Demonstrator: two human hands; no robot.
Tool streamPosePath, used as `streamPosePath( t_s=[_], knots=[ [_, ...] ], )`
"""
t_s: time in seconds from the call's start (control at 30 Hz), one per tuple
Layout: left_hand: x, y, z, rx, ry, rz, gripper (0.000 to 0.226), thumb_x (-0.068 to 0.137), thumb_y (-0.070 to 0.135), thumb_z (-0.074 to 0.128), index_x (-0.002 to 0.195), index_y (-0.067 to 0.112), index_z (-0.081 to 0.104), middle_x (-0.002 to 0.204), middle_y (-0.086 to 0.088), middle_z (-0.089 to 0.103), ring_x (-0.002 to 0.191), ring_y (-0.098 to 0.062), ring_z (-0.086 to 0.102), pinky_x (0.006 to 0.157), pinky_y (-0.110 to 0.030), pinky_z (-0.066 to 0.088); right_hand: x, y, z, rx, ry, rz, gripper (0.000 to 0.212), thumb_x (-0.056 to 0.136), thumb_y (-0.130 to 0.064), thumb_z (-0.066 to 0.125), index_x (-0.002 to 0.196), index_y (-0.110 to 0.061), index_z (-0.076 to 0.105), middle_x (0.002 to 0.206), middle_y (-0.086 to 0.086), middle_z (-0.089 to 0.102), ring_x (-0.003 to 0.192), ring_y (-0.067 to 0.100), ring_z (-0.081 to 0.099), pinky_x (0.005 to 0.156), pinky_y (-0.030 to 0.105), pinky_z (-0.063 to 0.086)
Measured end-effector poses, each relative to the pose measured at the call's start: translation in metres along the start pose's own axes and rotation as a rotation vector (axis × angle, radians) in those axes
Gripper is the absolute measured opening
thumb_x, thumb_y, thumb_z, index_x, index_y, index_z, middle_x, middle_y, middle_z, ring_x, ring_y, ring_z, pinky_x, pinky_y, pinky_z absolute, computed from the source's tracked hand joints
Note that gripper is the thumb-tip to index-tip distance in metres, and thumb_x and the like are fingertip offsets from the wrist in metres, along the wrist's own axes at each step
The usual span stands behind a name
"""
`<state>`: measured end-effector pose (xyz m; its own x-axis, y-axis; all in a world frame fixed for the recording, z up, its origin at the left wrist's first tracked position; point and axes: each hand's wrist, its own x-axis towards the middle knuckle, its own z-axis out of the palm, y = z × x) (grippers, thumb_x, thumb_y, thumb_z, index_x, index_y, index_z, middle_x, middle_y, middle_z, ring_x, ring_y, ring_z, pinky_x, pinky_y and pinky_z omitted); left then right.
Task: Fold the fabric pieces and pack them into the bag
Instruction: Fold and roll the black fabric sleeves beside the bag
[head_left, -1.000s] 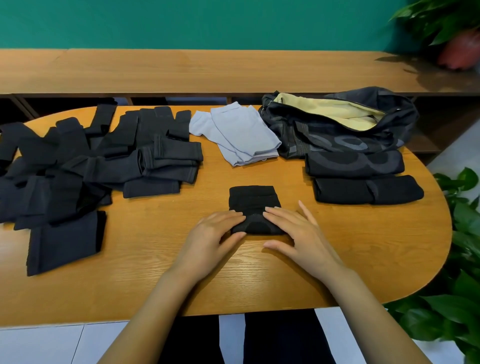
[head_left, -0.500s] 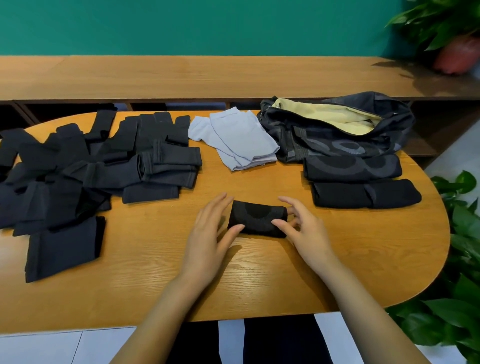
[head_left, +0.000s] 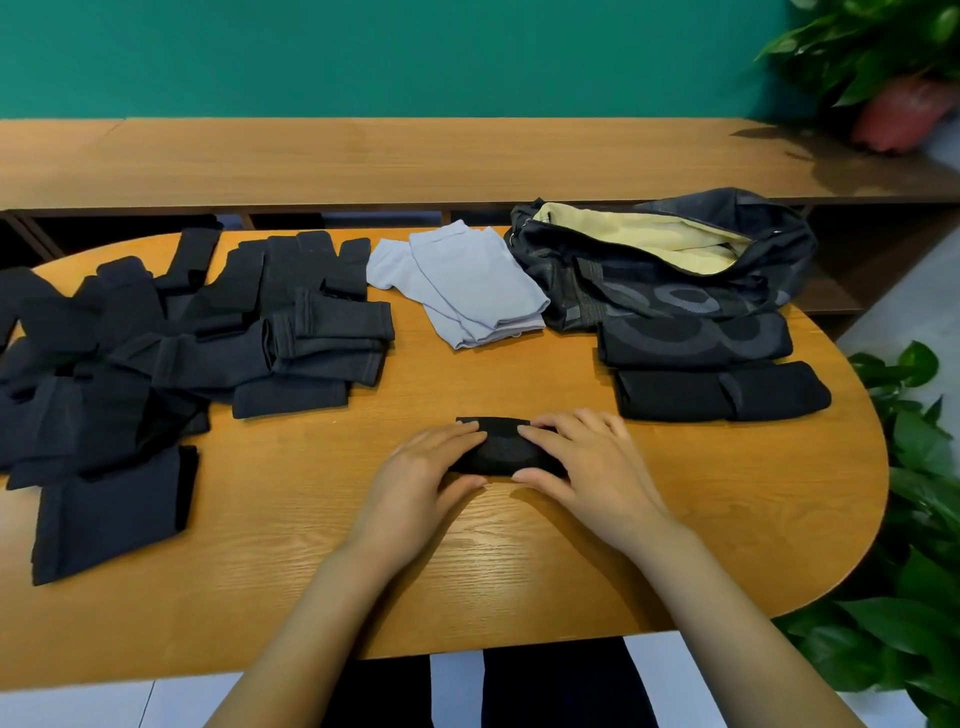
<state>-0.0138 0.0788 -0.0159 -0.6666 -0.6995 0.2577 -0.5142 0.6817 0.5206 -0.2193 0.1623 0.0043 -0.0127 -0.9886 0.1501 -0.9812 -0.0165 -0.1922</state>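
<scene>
black piece (head_left: 501, 451): folded down to a short, thick bundle. Flat on the table (head_left: 519, 582), front middle, well apart from the bag.
left hand (head_left: 421, 478): fingers curved over the bundle's left end, thumb against the near edge. Closed round it, holding.
right hand (head_left: 587, 467): same on the right end, with fingers over the top and thumb at the near edge. Closed round it, holding.
step: last fold being squeezed tight, by the look of it. Not packed yet.
bag (head_left: 665, 291): back right of the table, mouth gaping, pale lining showing. Contents hidden from this angle, possibly nothing inside.
folded pair (head_left: 717, 397): two dark bundles just in front of the bag, one behind the other, not inside.
grey pieces (head_left: 462, 291): small stack just left of the bag.
pile (head_left: 182, 343): many dark pieces across the left half, not folded yet.
progress: early, most of the job left.
next: lift the bundle without letting it spring apart; one hand probably enough. Carry it back-right over the folded pair and drop it into the bag mouth. Soft knit, so hold the pinch until it is inside.
</scene>
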Motion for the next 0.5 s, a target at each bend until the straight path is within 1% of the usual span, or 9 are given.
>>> streamPosePath(
  t_s=[0.03,0.13,0.2,0.3,0.37,0.43,0.5],
  knots=[
    [0.001,-0.001,-0.001,-0.004,-0.005,0.009,0.05,0.088,0.032,0.069,0.135,0.024,0.055,0.138,0.007,0.056,0.128,-0.007,0.047,0.108,-0.03,0.037,-0.001,0.001,0.0,-0.004,-0.02,-0.004,0.072,0.088,-0.072,0.02,0.14,-0.032,0.05,0.137,-0.013,0.053,0.127,0.007,0.04,0.107,0.028,0.022],
    [0.001,-0.002,-0.003,0.001,0.001,0.042,0.049,0.085,0.022,0.073,0.132,0.022,0.059,0.131,0.005,0.061,0.121,-0.007,0.051,0.104,-0.033,0.044,-0.003,0.004,-0.003,-0.01,-0.033,-0.023,0.067,0.089,-0.069,0.033,0.143,-0.031,0.046,0.141,-0.012,0.05,0.131,0.008,0.037,0.111,0.028,0.018],
    [0.002,-0.001,-0.004,0.014,0.012,0.062,0.046,0.084,0.02,0.073,0.128,0.021,0.062,0.124,0.006,0.065,0.114,-0.006,0.054,0.098,-0.033,0.048,-0.002,0.003,-0.003,-0.034,-0.013,-0.046,0.063,0.09,-0.064,0.04,0.141,-0.028,0.05,0.141,-0.009,0.052,0.132,0.012,0.039,0.116,0.032,0.015],
    [0.004,0.004,-0.004,0.023,0.022,0.088,0.038,0.085,0.024,0.071,0.122,0.022,0.066,0.115,0.01,0.068,0.103,-0.004,0.055,0.089,-0.033,0.05,-0.002,0.0,-0.002,-0.113,0.066,-0.096,0.053,0.088,-0.051,0.061,0.132,-0.021,0.061,0.141,-0.001,0.054,0.133,0.017,0.044,0.118,0.035,0.016],
    [0.006,0.008,-0.003,0.033,0.021,0.103,0.035,0.085,0.027,0.07,0.119,0.023,0.067,0.112,0.012,0.069,0.099,-0.004,0.055,0.086,-0.033,0.051,-0.003,-0.003,-0.002,-0.114,0.082,-0.124,0.053,0.082,-0.04,0.073,0.13,-0.019,0.062,0.137,-0.001,0.057,0.129,0.017,0.049,0.117,0.034,0.022],
    [0.008,0.013,-0.003,0.033,0.015,0.122,0.032,0.087,0.031,0.067,0.117,0.024,0.068,0.108,0.013,0.069,0.097,-0.003,0.056,0.085,-0.034,0.051,-0.005,-0.006,-0.003,-0.073,0.085,-0.151,0.054,0.078,-0.029,0.079,0.128,-0.019,0.062,0.128,-0.003,0.063,0.119,0.014,0.056,0.113,0.035,0.034],
    [0.01,0.018,-0.002,0.027,0.015,0.135,0.03,0.089,0.036,0.062,0.116,0.025,0.07,0.104,0.015,0.069,0.094,-0.003,0.055,0.082,-0.034,0.05,-0.007,-0.007,-0.004,-0.042,0.096,-0.162,0.052,0.074,-0.016,0.081,0.124,-0.019,0.065,0.119,-0.004,0.068,0.108,0.013,0.063,0.1,0.034,0.048]
  ],
)
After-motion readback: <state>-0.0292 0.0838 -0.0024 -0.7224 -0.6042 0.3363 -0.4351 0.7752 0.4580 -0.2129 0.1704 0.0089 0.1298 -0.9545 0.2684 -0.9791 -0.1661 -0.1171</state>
